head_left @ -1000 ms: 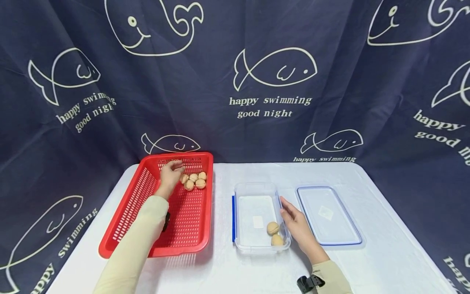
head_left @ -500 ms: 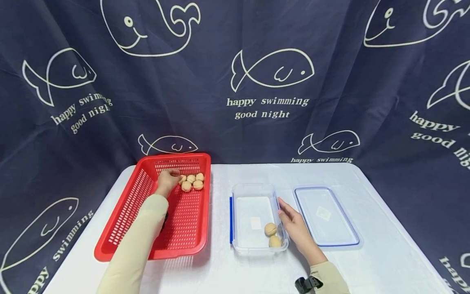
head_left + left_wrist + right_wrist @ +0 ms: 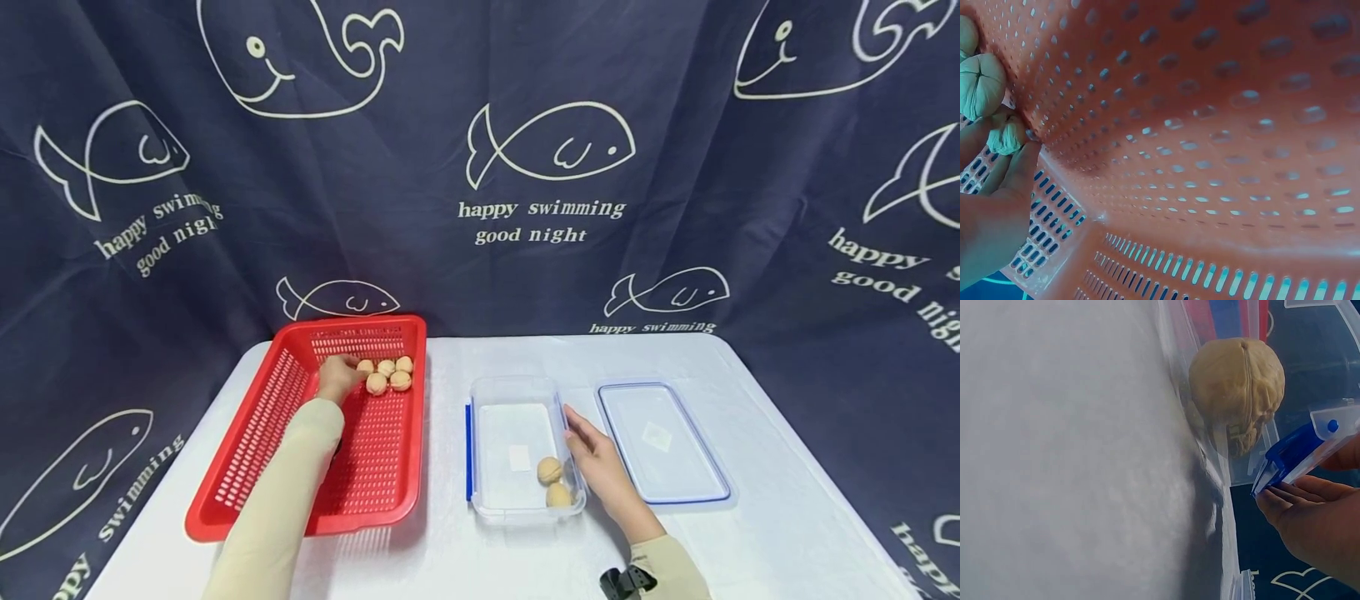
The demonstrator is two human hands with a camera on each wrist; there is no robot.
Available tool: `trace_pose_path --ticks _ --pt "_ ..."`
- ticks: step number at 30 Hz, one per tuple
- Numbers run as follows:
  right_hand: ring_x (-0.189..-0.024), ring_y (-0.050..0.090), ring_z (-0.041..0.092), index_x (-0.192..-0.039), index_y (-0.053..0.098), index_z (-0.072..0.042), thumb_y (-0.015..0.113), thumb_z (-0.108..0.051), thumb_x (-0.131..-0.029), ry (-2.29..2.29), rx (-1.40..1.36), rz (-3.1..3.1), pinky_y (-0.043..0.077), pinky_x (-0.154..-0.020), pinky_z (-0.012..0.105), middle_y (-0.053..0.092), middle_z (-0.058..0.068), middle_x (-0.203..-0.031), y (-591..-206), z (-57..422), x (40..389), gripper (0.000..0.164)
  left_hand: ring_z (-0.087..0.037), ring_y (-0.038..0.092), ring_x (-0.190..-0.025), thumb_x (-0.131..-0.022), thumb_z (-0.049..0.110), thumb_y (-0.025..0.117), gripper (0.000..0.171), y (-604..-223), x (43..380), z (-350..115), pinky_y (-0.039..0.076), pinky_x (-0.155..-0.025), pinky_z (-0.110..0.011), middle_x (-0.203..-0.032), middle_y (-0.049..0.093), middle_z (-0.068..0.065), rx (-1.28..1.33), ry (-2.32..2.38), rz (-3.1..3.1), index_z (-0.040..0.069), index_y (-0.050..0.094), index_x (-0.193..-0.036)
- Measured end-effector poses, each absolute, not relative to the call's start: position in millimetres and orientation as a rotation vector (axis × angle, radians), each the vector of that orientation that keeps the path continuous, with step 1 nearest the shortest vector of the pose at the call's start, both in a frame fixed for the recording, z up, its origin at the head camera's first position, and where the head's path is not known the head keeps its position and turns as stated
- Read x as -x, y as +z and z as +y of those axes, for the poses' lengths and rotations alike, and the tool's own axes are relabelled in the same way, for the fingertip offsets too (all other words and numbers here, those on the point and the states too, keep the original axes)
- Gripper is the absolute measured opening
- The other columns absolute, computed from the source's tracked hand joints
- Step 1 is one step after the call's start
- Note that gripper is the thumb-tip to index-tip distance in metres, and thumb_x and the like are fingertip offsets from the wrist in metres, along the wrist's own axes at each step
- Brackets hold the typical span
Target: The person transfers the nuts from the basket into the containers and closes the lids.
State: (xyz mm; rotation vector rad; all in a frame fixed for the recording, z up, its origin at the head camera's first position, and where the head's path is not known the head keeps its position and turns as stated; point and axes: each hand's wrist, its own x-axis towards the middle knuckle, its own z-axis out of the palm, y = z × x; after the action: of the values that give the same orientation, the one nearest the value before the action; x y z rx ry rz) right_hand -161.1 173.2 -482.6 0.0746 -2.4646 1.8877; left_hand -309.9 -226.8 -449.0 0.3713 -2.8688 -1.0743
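My left hand (image 3: 339, 377) reaches into the red plastic basket (image 3: 417, 433) and pinches a walnut (image 3: 1005, 133) between thumb and fingers, at the left end of a small cluster. More walnuts (image 3: 386, 369) sit right beside it near the basket's far right corner. At the right, my right hand (image 3: 603, 467) rests against the right side wall of a clear plastic box (image 3: 487, 504), its fingers fairly straight. In the right wrist view those fingers touch near a blue latch (image 3: 1297, 450). Two walnuts (image 3: 550, 470) lie in the box's near right corner.
A clear lid with a blue seal (image 3: 663, 442) lies flat to the right of the box. White cloth (image 3: 450, 550) covers the table. A dark blue curtain (image 3: 420, 225) with fish drawings hangs behind it.
My left hand has come down from above the walnuts and its fingers have closed on the leftmost one. My right hand stays at the box wall. The head view has shifted slightly.
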Motion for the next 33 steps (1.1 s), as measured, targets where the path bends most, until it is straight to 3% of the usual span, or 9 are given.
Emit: trace_pose_path --ticks 9,28,33 --pt "-0.138 0.033 0.034 -0.145 0.038 0.001 0.048 -0.012 -0.101 1.886 -0.083 -2.467 0.026 -0.11 0.037 0.036 0.021 -0.149 -483.5 170.7 157.2 0.047 -0.043 0.056 -0.101 -0.082 0.016 0.073 0.039 -450.2 306.7 -226.6 0.044 -0.092 -0.048 -0.105 0.063 -0.028 -0.412 -1.073 -2.865 -0.013 0.064 -0.106" --pt "-0.138 0.033 0.033 -0.145 0.037 0.0 0.047 -0.011 -0.101 1.891 -0.068 -2.47 0.026 -0.111 0.035 0.035 0.02 -0.15 -481.5 170.7 158.4 0.047 -0.037 0.054 -0.1 -0.08 0.018 0.076 0.046 -449.2 311.2 -228.5 0.045 -0.091 -0.046 -0.111 0.062 -0.028 -0.398 -1.045 -2.925 -0.011 0.063 -0.113" --pt "-0.138 0.032 0.033 -0.146 0.036 0.0 0.047 -0.012 -0.101 1.871 -0.072 -2.482 0.025 -0.111 0.037 0.034 0.02 -0.15 -480.5 172.2 159.3 0.047 -0.036 0.054 -0.096 -0.08 0.016 0.075 0.04 -444.3 312.2 -230.1 0.046 -0.087 -0.047 -0.105 0.062 -0.026 -0.405 -1.083 -2.894 -0.01 0.064 -0.108"
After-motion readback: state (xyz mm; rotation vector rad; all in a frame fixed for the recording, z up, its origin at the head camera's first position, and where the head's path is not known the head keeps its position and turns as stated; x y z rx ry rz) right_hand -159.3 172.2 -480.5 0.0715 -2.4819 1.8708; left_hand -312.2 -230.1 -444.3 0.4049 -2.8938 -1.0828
